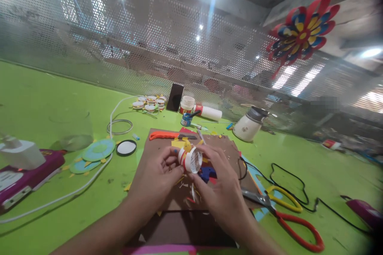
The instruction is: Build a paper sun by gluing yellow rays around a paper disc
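Both my hands meet over a brown cardboard sheet (227,149) on the green table (44,91). Between them they hold a small white paper cup with a red band (191,160), tilted on its side with its open mouth towards me. My left hand (157,181) grips the cup's left side with thumb and fingers closed on it. My right hand (220,185) pinches its right rim from above. Yellow, red and blue paper scraps (208,173) lie on the cardboard under the cup.
An orange-handled knife (167,135) lies at the cardboard's far edge. Scissors with yellow and red handles (284,211) lie at the right beside black cables (299,191). Green paper discs (97,151), a white cable, a phone (175,97), several small cups (149,103), a glue jar and a white kettle (248,125) stand farther off.
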Demonstrator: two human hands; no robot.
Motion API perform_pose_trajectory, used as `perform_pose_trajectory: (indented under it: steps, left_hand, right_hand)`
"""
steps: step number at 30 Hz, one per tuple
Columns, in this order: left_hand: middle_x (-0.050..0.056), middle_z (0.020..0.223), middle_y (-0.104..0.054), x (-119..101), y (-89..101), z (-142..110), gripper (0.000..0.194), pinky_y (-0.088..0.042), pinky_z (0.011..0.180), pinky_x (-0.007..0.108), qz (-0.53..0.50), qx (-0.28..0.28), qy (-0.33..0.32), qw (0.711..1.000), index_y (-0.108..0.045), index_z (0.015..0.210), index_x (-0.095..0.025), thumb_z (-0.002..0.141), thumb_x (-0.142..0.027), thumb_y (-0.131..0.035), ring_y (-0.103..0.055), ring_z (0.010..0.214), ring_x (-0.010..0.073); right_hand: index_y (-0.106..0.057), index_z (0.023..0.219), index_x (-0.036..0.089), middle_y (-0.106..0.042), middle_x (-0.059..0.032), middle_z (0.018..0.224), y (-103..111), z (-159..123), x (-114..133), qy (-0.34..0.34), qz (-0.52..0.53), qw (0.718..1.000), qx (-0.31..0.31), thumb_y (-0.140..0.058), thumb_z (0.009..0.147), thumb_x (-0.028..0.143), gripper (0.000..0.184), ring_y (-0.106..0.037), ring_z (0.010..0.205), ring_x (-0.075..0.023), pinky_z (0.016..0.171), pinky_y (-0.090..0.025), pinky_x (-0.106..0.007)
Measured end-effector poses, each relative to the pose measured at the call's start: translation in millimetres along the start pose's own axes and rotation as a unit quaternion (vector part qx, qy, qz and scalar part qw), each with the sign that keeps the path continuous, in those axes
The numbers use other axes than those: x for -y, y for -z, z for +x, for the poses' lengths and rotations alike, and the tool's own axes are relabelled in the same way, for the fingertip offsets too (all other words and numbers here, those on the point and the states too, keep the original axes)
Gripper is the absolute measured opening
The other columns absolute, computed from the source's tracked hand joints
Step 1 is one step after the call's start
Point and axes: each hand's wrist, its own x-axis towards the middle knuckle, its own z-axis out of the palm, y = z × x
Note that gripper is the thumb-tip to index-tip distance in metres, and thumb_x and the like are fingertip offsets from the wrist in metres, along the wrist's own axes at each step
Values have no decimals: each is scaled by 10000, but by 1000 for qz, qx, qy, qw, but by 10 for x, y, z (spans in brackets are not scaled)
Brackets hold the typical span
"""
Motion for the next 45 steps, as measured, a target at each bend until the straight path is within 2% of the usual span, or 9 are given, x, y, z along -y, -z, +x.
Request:
perform_pose_trajectory:
  steps: [5, 15, 23, 36, 45]
  left_hand:
    - [40, 865, -719, 15, -10, 1, 194, -511, 760, 274, 17, 2, -21, 1000, -624, 843, -167, 669, -85, -651, -672, 833, 179]
    - [41, 868, -725, 38, -9, -6, 226, -520, 735, 268, 21, -7, -14, 1000, -631, 856, -173, 650, -95, -682, -684, 840, 193]
    - [38, 842, -737, 45, -3, -9, 235, -522, 710, 280, 14, 7, -3, 1000, -624, 876, -177, 654, -132, -688, -690, 818, 204]
    - [31, 848, -743, 41, -10, -1, 224, -520, 720, 261, 21, 15, 2, 1000, -628, 881, -180, 675, -97, -651, -691, 801, 179]
    - [51, 881, -741, 24, 18, 5, 260, -521, 746, 281, 42, 18, 6, 999, -643, 925, -168, 668, -132, -671, -685, 827, 198]
  right_hand:
    - [-496, 1214, 234, -536, -76, 1175, 0, 5, -1, 7, -1, 1000, 1, -609, 796, 79, 460, -530, 1096, -214, 925, -473, -363]
    - [-509, 1199, 249, -540, -84, 1172, 9, 10, 5, -2, 5, 1000, 1, -602, 780, 73, 464, -553, 1073, -226, 895, -497, -380]
    - [-517, 1189, 240, -550, -82, 1160, -11, 13, -7, 4, 7, 1000, -4, -599, 782, 83, 444, -555, 1067, -220, 887, -505, -377]
    - [-532, 1161, 230, -557, -62, 1113, -30, 0, -26, -24, 12, 1000, 4, -626, 756, 66, 447, -578, 986, -186, 788, -536, -293]
    - [-545, 1143, 228, -577, -70, 1088, -15, 17, -21, -34, -10, 999, -4, -680, 771, 135, 407, -588, 958, -204, 780, -540, -335]
